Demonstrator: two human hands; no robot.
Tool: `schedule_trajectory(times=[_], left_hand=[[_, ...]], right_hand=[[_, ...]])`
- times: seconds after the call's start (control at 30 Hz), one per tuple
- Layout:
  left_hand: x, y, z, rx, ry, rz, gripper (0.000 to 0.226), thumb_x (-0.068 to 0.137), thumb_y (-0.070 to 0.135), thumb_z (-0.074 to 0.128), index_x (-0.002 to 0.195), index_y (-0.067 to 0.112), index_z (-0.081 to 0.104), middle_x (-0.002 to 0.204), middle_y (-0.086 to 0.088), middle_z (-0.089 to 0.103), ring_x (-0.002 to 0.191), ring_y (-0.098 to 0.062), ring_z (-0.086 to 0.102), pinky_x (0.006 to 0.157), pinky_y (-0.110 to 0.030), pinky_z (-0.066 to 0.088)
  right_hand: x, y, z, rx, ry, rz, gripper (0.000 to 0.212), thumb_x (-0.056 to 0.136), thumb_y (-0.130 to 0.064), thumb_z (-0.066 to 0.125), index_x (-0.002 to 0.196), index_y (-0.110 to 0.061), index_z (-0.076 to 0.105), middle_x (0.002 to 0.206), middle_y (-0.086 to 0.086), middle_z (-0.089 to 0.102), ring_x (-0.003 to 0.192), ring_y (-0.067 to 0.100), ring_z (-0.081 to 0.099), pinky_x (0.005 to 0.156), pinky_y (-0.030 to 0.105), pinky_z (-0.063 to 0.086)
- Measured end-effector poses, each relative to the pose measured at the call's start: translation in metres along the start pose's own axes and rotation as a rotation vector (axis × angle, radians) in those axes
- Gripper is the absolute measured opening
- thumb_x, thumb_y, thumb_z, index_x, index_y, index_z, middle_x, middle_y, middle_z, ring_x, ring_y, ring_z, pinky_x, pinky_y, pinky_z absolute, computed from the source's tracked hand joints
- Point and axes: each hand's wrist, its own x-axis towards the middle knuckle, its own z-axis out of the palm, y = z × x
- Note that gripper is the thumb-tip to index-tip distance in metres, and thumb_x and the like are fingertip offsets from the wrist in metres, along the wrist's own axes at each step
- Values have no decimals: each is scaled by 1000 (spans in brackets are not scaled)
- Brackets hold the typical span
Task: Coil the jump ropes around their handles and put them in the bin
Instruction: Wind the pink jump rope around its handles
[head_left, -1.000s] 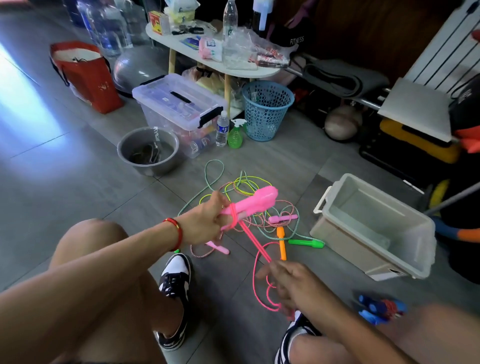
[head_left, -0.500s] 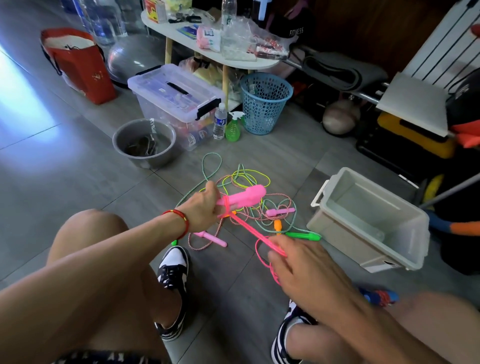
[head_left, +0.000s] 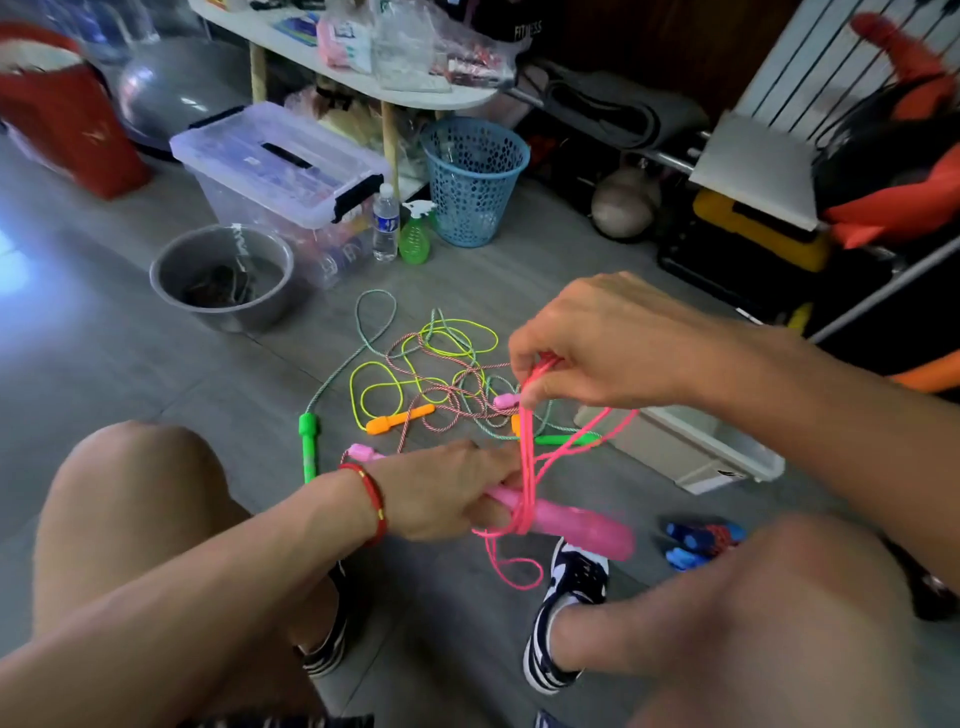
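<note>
**Winding pink cord onto a pair of pink handles**

Gripping the pink handles (head_left: 566, 525) at their near end, the left hand (head_left: 441, 493) holds them low over the floor (head_left: 104, 364), fingers curled round the plastic, a red bracelet (head_left: 371, 504) on the wrist. Several turns of the pink rope (head_left: 524, 467) already circle the handles just beside the fingers, and a loose loop hangs below toward a dark-and-white shoe (head_left: 566, 597). Above, the right hand (head_left: 597, 348) pinches a bunch of the same cord between thumb and fingertips, the strands running taut down to the handles.

Near the right knee, a coiled blue jump rope (head_left: 701, 543) lies on the floor. Beyond the hands, a tangle of ropes (head_left: 431, 374) sprawls across the tiles with green, orange and small pink handles among it. The bin (head_left: 717, 447), pale and open, sits on the floor to the right, partly hidden behind the right forearm.

Farther back stand a metal bowl (head_left: 223, 275), a lidded clear storage box (head_left: 280, 166), a water bottle (head_left: 385, 223), a green spray bottle (head_left: 415, 234) and a blue mesh basket (head_left: 475, 179) beside a white table (head_left: 363, 78).
</note>
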Motion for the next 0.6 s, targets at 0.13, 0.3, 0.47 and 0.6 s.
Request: schedule_trajectory(times=[0.13,0.3,0.47,0.6], left_hand=[[-11,13,2,-66,46,100,17,96,8,60,110,10,52,79,7,56,71,-9,52,64,-19,37],[-26,15,1,-79,191,131,26,97,19,63,107,23,40,90,4,58,79,-15,53,73,-29,42],[-27,34,1,98,225,182,48,98,18,58,105,41,16,85,4,54,73,-9,36,69,-21,29],[-32,46,-5,166,279,290,31,96,19,48,114,27,24,78,6,49,69,-12,32,66,-23,30]], right_hand=[[10,19,-1,238,-231,18,31,76,-56,80,86,-30,69,71,-14,66,65,5,55,59,25,44],[6,39,10,467,-249,81,22,75,-42,86,78,-23,77,63,-20,66,60,-1,57,57,9,37],[11,33,24,603,-254,91,21,75,-44,85,79,-25,79,64,-12,69,57,-1,53,55,18,39],[18,28,37,700,-286,75,17,76,-38,87,81,-22,81,73,-5,75,66,4,60,65,30,49]])
